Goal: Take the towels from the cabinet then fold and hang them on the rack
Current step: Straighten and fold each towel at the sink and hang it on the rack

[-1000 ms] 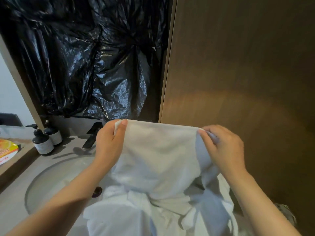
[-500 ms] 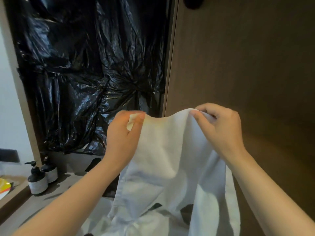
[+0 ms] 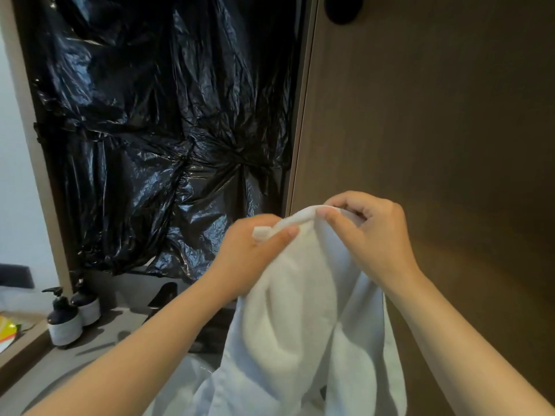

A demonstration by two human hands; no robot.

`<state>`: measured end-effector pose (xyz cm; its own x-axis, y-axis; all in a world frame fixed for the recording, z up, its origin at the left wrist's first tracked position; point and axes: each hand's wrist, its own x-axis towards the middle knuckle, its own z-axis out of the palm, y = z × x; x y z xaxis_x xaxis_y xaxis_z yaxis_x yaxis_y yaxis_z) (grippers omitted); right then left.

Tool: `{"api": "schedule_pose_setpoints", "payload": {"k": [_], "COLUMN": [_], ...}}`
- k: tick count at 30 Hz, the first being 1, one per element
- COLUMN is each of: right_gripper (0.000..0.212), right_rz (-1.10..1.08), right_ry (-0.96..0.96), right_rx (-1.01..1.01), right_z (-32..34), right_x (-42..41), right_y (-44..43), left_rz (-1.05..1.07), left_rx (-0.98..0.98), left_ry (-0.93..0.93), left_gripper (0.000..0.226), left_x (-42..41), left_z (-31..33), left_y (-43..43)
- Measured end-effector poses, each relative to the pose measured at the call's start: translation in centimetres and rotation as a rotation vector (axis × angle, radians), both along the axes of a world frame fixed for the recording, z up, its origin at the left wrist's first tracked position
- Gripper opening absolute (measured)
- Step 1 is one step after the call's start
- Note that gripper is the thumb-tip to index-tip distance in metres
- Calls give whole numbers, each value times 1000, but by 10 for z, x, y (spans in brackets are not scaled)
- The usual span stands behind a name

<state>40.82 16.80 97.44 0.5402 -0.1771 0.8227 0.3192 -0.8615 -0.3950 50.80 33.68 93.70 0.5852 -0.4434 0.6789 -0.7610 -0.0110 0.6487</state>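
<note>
**Corners drawn together: the first fold is forming**

A second ago the two hands hold the towel's top edge stretched wide, low in the frame. Now they are raised to the centre right and sit near each other.

The left hand [image 3: 255, 253] pinches one corner between its thumb and curled fingers. The right hand [image 3: 372, 235] pinches the other end of that edge with thumb and forefinger, its remaining fingers curled. Only a short arch of edge still spans the gap between them.

The towel [image 3: 294, 310] hangs from both grips in two long lobes, running out of the bottom of the frame in front of the brown wood panel [image 3: 435, 115].

This looks like the lengthwise halving under way. The corners have not yet met, so they need matching before one hand can take both. No rack is in view. The desk [image 3: 99, 334] at lower left carries dispenser bottles [image 3: 64, 322].
</note>
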Motion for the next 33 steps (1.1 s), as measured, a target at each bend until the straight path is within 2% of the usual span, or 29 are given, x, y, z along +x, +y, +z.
{"api": "schedule_pose_setpoints", "payload": {"k": [4,8,12,15,18,20,22,25,27,29,33], "right_gripper": [21,34,28,25,20,19,20,20,19,22,29], "right_rz": [83,126,169,104,-49,-133,-107,40,110,141,134], "right_ry": [184,223,388,483,344,198,124,184,245,315,433], "right_rx": [128,248,306,305,279,353,530,732,640,473,392], "right_z": [-21,-46,-68,-84,-94,-95,-88,-63,-43,-28,-17], "right_x": [-3,-9,-16,-20,-23,-20,-12,-4,-3,-3,-3], "right_y": [-13,-22,-32,-39,-44,-42,-36,-22,-15,-9,2], "left_rz": [85,249,361,420,435,447,471,504,516,503,337], "left_rx": [-96,-129,-116,-143,-70,-12,24,125,197,207,12], "left_ry": [60,85,154,154,108,62,26,7,46,48,25], "left_gripper": [21,21,16,15,17,22,28,24,13,27,40], "left_x": [12,23,33,38,38,36,36,41,43,37,5], "left_z": [6,5,2,2,-4,-12,-18,-26,-32,-35,-28], "left_y": [8,12,20,25,27,27,26,27,29,30,31]}}
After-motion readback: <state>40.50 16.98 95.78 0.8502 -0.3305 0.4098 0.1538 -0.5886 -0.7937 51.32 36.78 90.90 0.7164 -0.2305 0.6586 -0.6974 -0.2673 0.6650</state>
